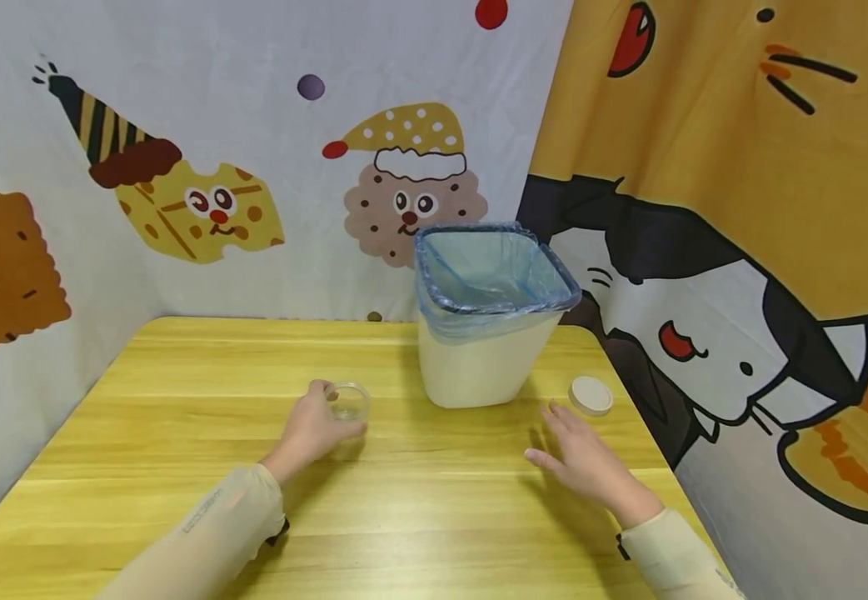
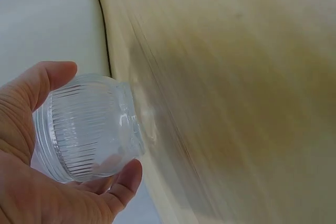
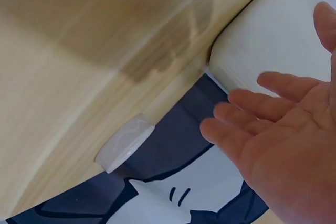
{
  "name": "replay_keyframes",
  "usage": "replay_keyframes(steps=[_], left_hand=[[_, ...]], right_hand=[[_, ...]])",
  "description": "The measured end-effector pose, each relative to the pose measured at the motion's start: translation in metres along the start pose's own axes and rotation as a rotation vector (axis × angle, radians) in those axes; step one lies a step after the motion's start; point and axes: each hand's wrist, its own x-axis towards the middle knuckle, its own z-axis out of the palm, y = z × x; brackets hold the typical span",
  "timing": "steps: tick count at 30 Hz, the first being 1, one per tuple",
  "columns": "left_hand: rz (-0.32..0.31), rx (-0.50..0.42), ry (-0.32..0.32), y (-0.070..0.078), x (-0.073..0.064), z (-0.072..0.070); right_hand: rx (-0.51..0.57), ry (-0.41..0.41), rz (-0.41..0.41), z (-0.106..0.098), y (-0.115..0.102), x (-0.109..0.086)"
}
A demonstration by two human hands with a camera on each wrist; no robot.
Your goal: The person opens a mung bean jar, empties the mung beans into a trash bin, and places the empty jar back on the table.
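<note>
My left hand [image 1: 316, 427] holds a clear ribbed glass jar [image 2: 86, 127] upright at the table, thumb on one side and fingers curled round the other. The jar's mouth is uncovered in the head view. Over the right part of the table hovers my right hand [image 1: 582, 461], fingers spread and nothing in it. Just beyond its fingertips a round white lid [image 1: 591, 395] lies flat near the table's right edge. The right wrist view shows that lid [image 3: 125, 143] from the side, apart from the fingers.
A cream bin [image 1: 479, 367] lined with a blue plastic bag [image 1: 441, 312] stands at the back of the wooden table [image 1: 419, 517], between the hands and farther off. Cartoon-printed curtains [image 1: 239, 75] hang behind the table and along its right side.
</note>
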Motion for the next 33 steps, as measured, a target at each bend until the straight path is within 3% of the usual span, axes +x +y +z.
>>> replay_keyframes(steps=[8, 20, 27, 33], left_hand=[[0.007, -0.029, -0.011, 0.006, 0.02, 0.008], [-0.021, -0.05, -0.001, 0.01, 0.053, 0.015], [0.012, -0.029, 0.034, 0.001, 0.072, 0.014], [0.021, 0.029, 0.006, -0.01, 0.076, 0.008]], right_hand=[[-0.005, -0.085, 0.007, 0.008, 0.001, -0.002], [-0.002, -0.101, 0.034, 0.01, 0.0, -0.01], [0.0, -0.087, 0.034, 0.011, 0.0, -0.008], [-0.004, -0.096, 0.029, 0.008, -0.003, -0.006]])
